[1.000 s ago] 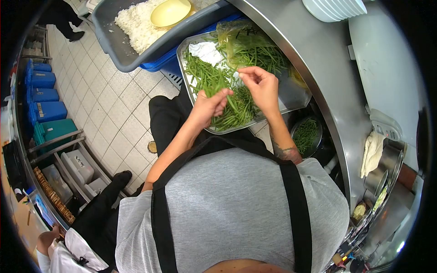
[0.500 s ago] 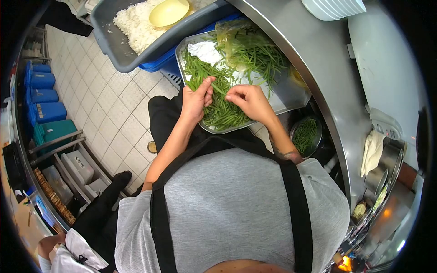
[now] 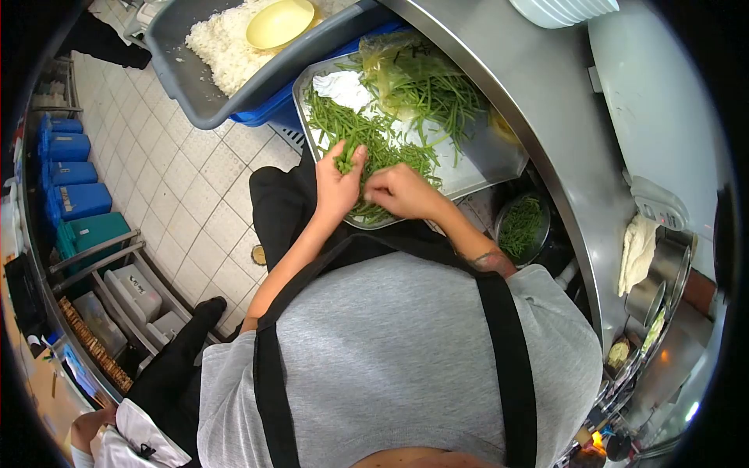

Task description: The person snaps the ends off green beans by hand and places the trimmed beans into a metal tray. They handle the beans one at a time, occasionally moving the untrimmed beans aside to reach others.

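Note:
A metal tray (image 3: 507, 168) filled with cut green beans (image 3: 390, 136) rests over my lap. My left hand (image 3: 337, 187) is closed around a small bunch of green beans (image 3: 344, 160) above the tray's near left side. Close beside it, my right hand (image 3: 404, 192) is curled with its fingertips together over the beans; they are blurred, and whatever they hold is hidden. A yellowish plastic bag (image 3: 388, 66) with longer beans lies at the tray's far side, near a crumpled white paper (image 3: 343, 90).
A grey tub (image 3: 204, 109) of white rice (image 3: 222, 47) with a yellow bowl (image 3: 281, 23) stands beyond the tray. Along the right runs a steel counter (image 3: 507, 78). Below it sits a pot of green beans (image 3: 521, 226). Another person's leg (image 3: 175, 343) reaches in at lower left.
My right hand has moved left and slightly nearer to me, close to the left hand. The left hand has turned, showing the bunch's ends upward. The view has shifted slightly.

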